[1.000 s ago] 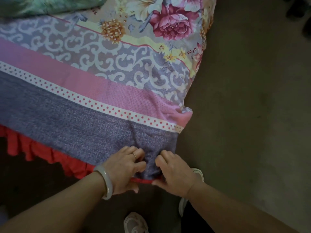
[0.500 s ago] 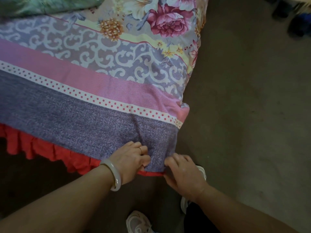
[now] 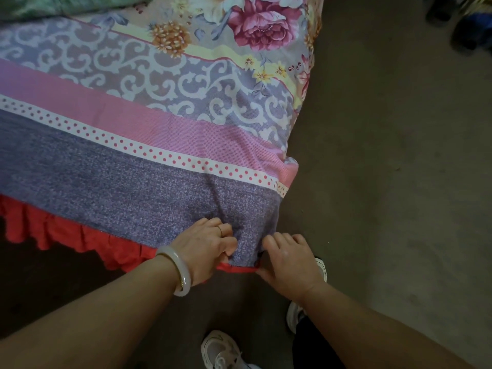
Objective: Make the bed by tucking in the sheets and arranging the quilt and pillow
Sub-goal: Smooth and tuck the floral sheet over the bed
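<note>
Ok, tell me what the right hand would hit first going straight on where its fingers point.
The sheet: the right hand points up-left at its purple band at the corner, fingertips seemingly touching its edge. Depth beyond the cloth is unclear.

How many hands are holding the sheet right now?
2. The left hand grips the sheet's lower edge near the corner; the right hand pinches the same edge just beside it, at the corner.
</note>
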The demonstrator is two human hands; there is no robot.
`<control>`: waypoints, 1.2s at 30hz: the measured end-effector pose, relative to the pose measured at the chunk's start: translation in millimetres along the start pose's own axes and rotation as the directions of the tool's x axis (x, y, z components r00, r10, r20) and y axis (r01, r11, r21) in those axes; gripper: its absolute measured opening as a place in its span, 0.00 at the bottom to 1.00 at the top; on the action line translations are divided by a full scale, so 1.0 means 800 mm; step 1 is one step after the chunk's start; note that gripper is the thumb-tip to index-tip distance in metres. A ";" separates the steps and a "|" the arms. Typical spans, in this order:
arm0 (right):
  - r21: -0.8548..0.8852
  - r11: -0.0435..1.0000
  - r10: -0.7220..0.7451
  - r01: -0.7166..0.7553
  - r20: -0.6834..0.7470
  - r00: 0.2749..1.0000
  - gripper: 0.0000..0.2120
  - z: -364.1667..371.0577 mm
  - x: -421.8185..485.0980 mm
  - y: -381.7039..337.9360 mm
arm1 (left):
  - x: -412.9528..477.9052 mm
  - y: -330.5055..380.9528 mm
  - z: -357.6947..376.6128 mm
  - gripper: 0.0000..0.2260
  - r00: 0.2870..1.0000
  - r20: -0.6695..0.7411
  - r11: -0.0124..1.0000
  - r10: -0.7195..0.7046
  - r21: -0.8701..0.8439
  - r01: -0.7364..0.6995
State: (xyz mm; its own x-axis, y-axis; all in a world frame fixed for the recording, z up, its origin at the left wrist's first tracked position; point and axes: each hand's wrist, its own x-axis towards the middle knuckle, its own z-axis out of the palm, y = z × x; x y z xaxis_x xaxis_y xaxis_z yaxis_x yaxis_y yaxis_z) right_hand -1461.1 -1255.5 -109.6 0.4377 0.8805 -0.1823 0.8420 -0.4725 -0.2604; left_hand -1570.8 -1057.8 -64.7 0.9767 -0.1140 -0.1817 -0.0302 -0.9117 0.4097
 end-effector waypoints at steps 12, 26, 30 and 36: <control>-0.102 0.962 -0.256 0.253 -0.012 0.967 0.12 0.013 -0.021 -0.017 | -0.004 0.004 0.004 0.13 0.996 0.080 0.997 0.036 0.067 -0.041; 0.443 0.844 0.434 -0.304 -0.229 0.871 0.11 -0.036 0.071 0.000 | 0.028 -0.002 -0.035 0.10 0.945 -0.292 0.988 -0.151 -0.005 0.156; 0.588 0.746 0.475 -0.313 -0.140 0.869 0.27 -0.083 0.172 -0.018 | 0.068 -0.024 -0.063 0.31 0.856 -0.199 0.874 -0.476 0.005 0.487; 0.677 0.696 0.319 -0.237 0.004 0.948 0.34 -0.006 0.100 -0.046 | 0.020 -0.013 0.023 0.48 0.878 0.002 0.859 -0.478 0.210 0.467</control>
State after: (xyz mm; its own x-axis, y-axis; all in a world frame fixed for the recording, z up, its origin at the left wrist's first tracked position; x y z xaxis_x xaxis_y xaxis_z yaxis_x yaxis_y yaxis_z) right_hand -1455.3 -1167.8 -109.8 0.6819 0.6837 -0.2597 0.2690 -0.5647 -0.7802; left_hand -1558.5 -1057.1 -88.0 0.8718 0.3350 -0.3575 0.3858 -0.9191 0.0797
